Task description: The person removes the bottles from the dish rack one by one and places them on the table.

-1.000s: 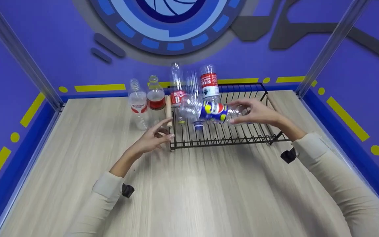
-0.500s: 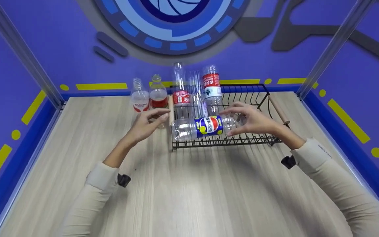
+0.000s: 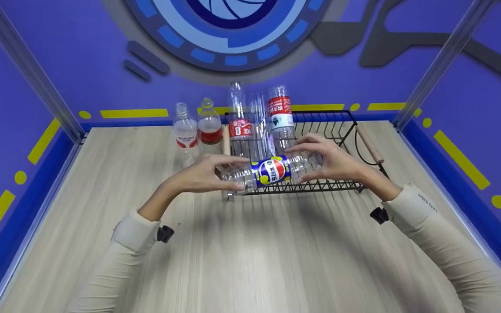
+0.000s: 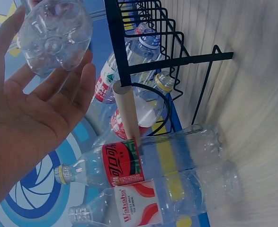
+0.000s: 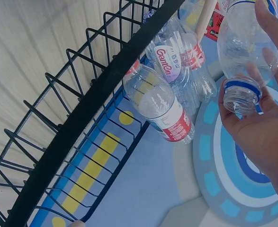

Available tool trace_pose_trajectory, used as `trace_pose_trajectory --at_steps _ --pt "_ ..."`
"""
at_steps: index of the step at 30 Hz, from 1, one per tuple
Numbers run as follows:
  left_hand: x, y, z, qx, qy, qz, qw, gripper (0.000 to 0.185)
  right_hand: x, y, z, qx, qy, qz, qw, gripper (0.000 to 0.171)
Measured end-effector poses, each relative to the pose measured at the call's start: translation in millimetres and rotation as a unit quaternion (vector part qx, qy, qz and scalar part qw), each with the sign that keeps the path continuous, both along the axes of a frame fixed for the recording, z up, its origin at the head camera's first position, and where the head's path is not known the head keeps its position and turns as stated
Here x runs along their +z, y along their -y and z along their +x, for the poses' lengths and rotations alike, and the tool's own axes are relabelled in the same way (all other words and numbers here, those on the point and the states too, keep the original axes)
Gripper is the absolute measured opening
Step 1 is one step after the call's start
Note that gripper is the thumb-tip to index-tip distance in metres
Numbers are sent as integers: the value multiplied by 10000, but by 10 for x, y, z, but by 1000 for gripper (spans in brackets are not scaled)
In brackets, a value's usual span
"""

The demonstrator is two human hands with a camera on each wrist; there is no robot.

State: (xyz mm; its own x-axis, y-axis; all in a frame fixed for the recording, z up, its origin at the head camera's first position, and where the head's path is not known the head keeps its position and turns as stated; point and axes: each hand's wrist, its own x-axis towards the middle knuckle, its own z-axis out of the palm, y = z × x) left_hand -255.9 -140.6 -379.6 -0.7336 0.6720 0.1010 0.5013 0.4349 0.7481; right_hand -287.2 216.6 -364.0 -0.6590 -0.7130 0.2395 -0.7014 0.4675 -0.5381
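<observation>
1. Left hand has reached the blue-labelled bottle, its parted fingers curled round the base.
2. Right hand: parted fingers hold the neck end.
3. Bottle held sideways over the wire rack on the desk.

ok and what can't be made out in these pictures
Right wrist view: parts of the black wire rack, cut off by the left and top edges.
Head view: fine print on the blue-labelled clear plastic bottle, too small.
Head view: lower end of the red-labelled clear plastic bottle at the rack's left, obscured by the blue-labelled bottle and left hand.
Left wrist view: the blue-labelled bottle's neck, out of sight past its base and the top edge.
</observation>
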Motion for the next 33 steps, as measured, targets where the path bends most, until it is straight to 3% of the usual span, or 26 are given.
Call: trace_pose_trajectory --at_steps 9,16,26,33 --pt "30 -1 -3 176 -275 128 9994 59 71 -36 31 -91 16 173 9998 73" --pt "-50 42 -13 331 -366 340 9982 58 93 -168 -7 -272 -9 96 9996 71" --pt "-180 285 -13 745 449 945 9917 67 120 -608 -193 -705 528 -261 9958 81" --pt "-279 504 36 1169 570 1319 9827 76 42 -1038 -371 -1290 962 -211 9867 63"
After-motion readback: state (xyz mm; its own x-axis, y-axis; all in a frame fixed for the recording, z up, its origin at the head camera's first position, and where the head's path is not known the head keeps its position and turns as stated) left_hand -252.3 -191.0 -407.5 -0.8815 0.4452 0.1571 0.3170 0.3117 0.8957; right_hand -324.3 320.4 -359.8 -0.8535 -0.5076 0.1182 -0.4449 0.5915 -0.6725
